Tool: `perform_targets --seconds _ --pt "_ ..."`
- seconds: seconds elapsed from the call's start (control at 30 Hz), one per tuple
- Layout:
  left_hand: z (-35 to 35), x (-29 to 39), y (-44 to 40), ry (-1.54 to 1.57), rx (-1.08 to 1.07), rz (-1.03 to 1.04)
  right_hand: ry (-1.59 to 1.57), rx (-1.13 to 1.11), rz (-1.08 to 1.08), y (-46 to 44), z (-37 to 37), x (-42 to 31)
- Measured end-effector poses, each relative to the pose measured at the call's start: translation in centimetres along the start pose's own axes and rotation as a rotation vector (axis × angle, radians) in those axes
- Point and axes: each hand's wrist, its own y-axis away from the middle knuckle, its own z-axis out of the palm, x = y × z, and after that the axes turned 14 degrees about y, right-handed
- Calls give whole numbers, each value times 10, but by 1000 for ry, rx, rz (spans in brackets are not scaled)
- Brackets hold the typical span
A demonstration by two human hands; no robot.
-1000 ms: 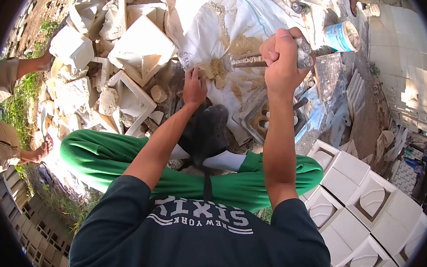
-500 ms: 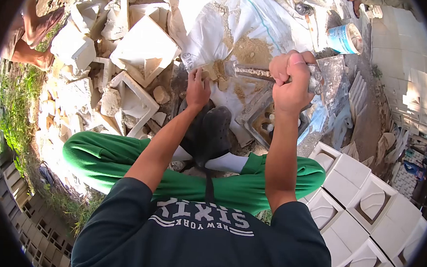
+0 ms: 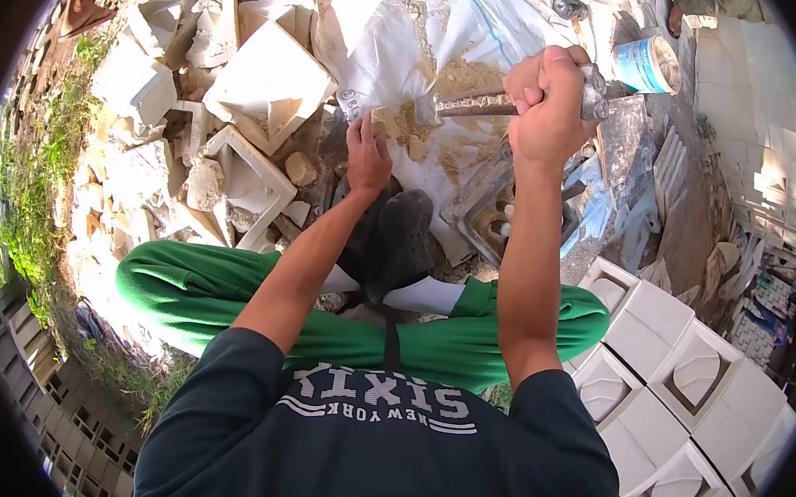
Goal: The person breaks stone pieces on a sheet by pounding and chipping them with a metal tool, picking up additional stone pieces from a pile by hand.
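Note:
My right hand (image 3: 548,103) is wrapped round the thick end of a long metal tool (image 3: 475,105). The tool's rusty shank points left, and its flat, pale end hangs over sandy crumbs on a white sheet (image 3: 470,39); its exact kind is unclear. Just left of that end, my left hand (image 3: 369,158) has its fingers closed at a small tan fragment (image 3: 380,120), partly hidden by the fingers. Below the hands are my black clogs (image 3: 404,235). A grey square block frame (image 3: 473,221) lies near my right forearm.
Broken pale blocks (image 3: 267,81) are heaped at the left. A blue and white bucket (image 3: 644,65) lies tilted at the upper right. Rows of pale hollow blocks (image 3: 653,332) stand at the lower right. Another person's leg (image 3: 85,2) shows at the upper left.
My right hand has risen slightly, lifting the tool's handle end away from me. My left hand has shifted a little. The other person's legs have moved up, mostly out of view.

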Motion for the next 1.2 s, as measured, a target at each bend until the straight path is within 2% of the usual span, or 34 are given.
perform_targets --seconds 0.2,0.3,0.5,0.6,0.67,0.77,0.83,0.87,0.93,0.97,1.03,1.07,1.13,1.2 --pt "0 2 3 -14 18 -14 104 -12 35 23 -7 76" --pt "0 -1 6 -15 6 5 106 -115 92 16 -13 66" --pt "1 -6 0 -23 15 -6 125 -64 25 34 -26 14" --pt "1 -5 -1 -24 27 -55 119 19 -13 59 -37 10" --pt "0 -5 -1 -33 40 -57 144 180 -49 75 -51 21" --pt "-2 5 -5 -199 57 10 131 229 -63 95 -64 38" --pt "-11 30 -12 -344 -16 340 142 241 -81 105 -65 43" --pt "-8 25 -13 -348 -22 338 142 255 -76 109 -66 45" --pt "5 12 -26 -178 -437 411 141 268 -78 112 -69 48" --pt "10 9 -27 -179 -436 414 180 243 -80 112 -72 49" --pt "20 7 -30 -520 -647 487 217 215 -89 113 -76 51" --pt "26 6 -29 -519 -641 492 212 214 -84 113 -78 52" --pt "40 -3 -27 -672 -800 423 134 223 -94 113 -84 53" --pt "48 -10 -25 -652 -770 424 126 266 -77 114 -87 54"
